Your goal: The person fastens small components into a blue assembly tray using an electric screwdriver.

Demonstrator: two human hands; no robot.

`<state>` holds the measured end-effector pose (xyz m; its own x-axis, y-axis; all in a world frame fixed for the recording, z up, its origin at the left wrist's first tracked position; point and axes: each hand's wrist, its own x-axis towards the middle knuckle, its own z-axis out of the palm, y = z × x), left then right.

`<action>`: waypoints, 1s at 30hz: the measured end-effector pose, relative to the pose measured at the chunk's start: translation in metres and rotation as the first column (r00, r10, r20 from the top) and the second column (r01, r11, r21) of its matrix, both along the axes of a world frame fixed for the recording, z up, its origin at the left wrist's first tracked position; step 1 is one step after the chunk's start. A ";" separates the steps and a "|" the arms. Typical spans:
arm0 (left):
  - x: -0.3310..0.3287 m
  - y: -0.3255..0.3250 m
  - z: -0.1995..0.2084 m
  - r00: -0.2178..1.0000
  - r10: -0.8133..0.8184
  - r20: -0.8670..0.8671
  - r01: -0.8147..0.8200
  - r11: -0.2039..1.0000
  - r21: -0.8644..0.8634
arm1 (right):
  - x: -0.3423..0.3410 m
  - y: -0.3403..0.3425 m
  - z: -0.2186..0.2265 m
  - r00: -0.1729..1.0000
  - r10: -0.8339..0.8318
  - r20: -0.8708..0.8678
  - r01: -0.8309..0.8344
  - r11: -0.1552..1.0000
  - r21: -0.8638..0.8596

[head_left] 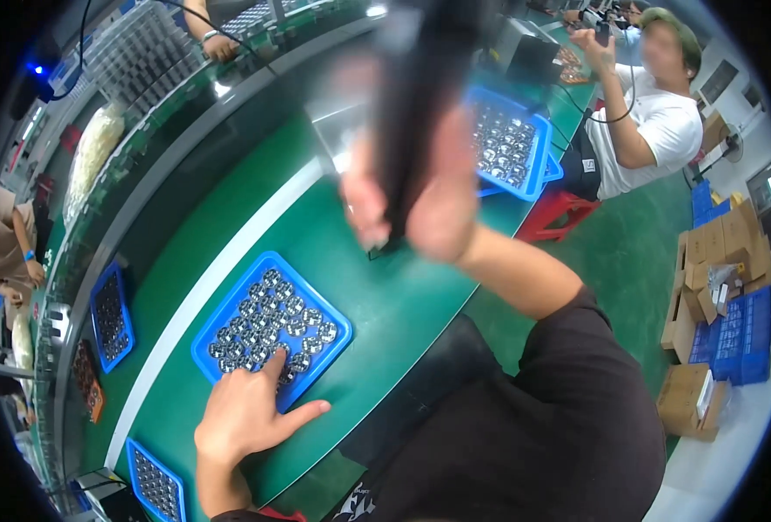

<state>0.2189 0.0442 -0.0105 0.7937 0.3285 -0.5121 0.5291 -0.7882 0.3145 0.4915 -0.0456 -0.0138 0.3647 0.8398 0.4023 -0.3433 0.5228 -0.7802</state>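
From where I stand, a person in dark clothing sits at a green worktop (394,304), working with 2 bare hands. In front of them lies a blue tray (345,329) of small, round, dark-and-silver parts (269,335), grouped loosely, with bare tray floor toward the near right corner.

The left hand (244,404) reaches over the tray's near edge. Its grip is open: the index finger points down onto or just above 1 part, the thumb sticks out to the right, and nothing is held.

The right hand (442,213) is raised above the worktop, beyond the tray, blurred beside a dark upright tool (407,113). I cannot tell whether that grip is closed around it.

The step in hand looks like choosing or separating a part with the left fingertip while the right hand attends to the tool. Taking a part would call for bringing the left thumb in against the index finger, without disturbing its neighbours.
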 end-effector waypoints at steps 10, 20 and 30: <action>-0.008 -0.006 -0.009 0.996 -0.047 0.075 0.043 0.998 0.052 | 0.051 -0.014 -0.015 0.870 -0.403 0.284 0.376 0.915 0.147; -0.014 -0.007 -0.008 0.997 -0.025 0.069 0.020 0.998 0.066 | 0.018 -0.018 -0.026 0.969 -0.231 0.087 0.231 0.973 0.001; -0.025 0.007 -0.013 0.993 -0.036 0.117 0.035 0.999 0.017 | -0.105 0.034 -0.028 0.961 0.276 0.011 -0.276 0.961 0.033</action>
